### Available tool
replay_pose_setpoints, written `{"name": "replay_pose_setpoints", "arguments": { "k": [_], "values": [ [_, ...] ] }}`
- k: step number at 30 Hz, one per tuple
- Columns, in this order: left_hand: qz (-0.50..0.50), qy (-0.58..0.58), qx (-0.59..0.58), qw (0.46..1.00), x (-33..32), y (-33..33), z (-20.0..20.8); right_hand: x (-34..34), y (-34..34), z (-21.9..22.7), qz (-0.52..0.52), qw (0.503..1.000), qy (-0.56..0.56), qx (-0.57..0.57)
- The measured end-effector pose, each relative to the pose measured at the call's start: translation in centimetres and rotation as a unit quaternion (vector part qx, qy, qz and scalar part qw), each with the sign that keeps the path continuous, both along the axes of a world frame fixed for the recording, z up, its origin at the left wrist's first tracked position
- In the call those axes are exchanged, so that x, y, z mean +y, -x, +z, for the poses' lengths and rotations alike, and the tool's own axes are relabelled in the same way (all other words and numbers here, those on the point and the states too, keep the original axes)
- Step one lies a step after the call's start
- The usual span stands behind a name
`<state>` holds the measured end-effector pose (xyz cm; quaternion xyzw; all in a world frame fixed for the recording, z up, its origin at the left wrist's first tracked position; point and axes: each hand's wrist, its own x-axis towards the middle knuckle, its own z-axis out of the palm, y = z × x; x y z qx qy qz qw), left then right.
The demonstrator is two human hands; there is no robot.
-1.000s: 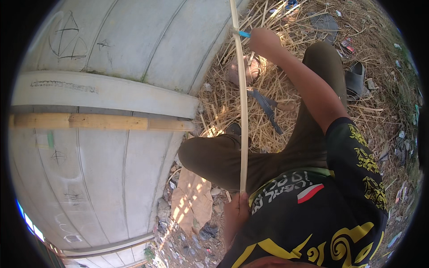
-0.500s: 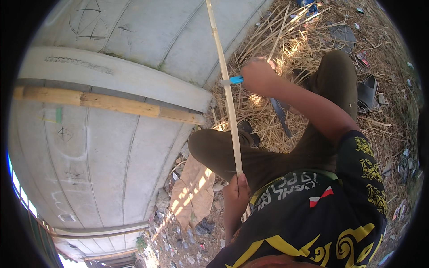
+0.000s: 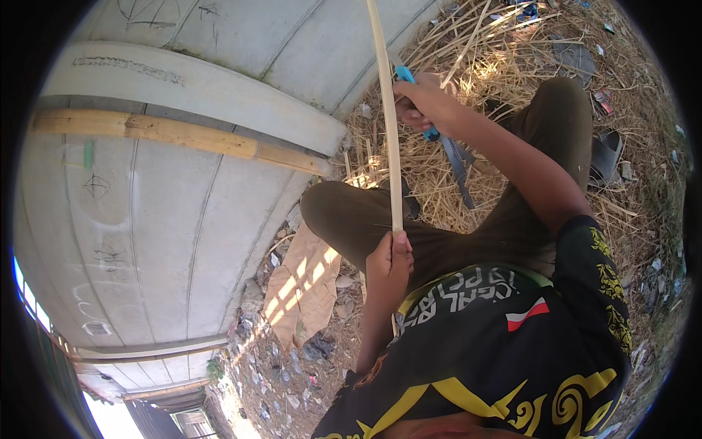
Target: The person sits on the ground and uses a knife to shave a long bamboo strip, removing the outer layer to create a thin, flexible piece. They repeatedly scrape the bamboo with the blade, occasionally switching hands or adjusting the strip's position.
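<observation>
A long pale bamboo strip (image 3: 393, 146) runs upward from my lap past the top edge. My left hand (image 3: 389, 265) is closed around its lower part, thumb along the strip. Just to the right of the strip's upper part, my right hand (image 3: 431, 106) is closed on a blue-handled cutter knife (image 3: 404, 74). The knife's short grey blade points up beside the strip, and the two look slightly apart. A long dark blade-like piece (image 3: 459, 174) shows below the right hand; whether it joins the blue handle I cannot tell.
Loose bamboo shavings and thin strips (image 3: 468, 55) cover the ground ahead. A grey panel wall (image 3: 175, 241) with a horizontal bamboo pole (image 3: 183, 137) stands at left. Flattened brown cardboard (image 3: 300, 293) lies near my knee, and a dark sandal (image 3: 605, 157) at right.
My right hand has turned; the knife, earlier across the strip, now points upward beside it. My left hand and the strip's lower part have shifted up in view.
</observation>
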<state>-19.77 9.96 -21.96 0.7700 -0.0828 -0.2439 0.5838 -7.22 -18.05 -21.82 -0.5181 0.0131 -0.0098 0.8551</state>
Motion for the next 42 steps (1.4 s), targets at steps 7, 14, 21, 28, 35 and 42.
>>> {"name": "replay_pose_setpoints", "arguments": {
  "k": [7, 14, 21, 28, 35, 42],
  "values": [
    [-0.019, 0.017, -0.044, 0.999, -3.6, -2.9, -0.2, -0.9, 0.2, 0.7, -0.017, 0.991, -0.118, -0.057],
    [-0.007, -0.071, -0.062, 0.996, -4.1, -3.6, -0.9, -1.1, 1.0, 1.6, -0.094, 0.98, -0.162, -0.071],
    [-0.075, -0.052, 0.019, 0.996, -3.5, -2.6, 0.1, -2.0, 0.9, 1.6, -0.166, 0.982, -0.023, -0.087],
    [-0.058, 0.042, 0.08, 0.994, -2.1, -2.6, 0.1, -1.9, 0.3, -0.5, -0.256, 0.824, 0.497, -0.096],
    [0.014, 0.027, 0.06, 0.998, -2.5, -4.3, 0.1, 3.2, 2.0, -1.0, -0.085, 0.658, 0.73, -0.164],
    [0.074, -0.008, -0.037, 0.997, -2.7, -5.5, -0.5, 6.4, 2.7, -2.7, -0.049, 0.632, 0.753, -0.179]
  ]
}}
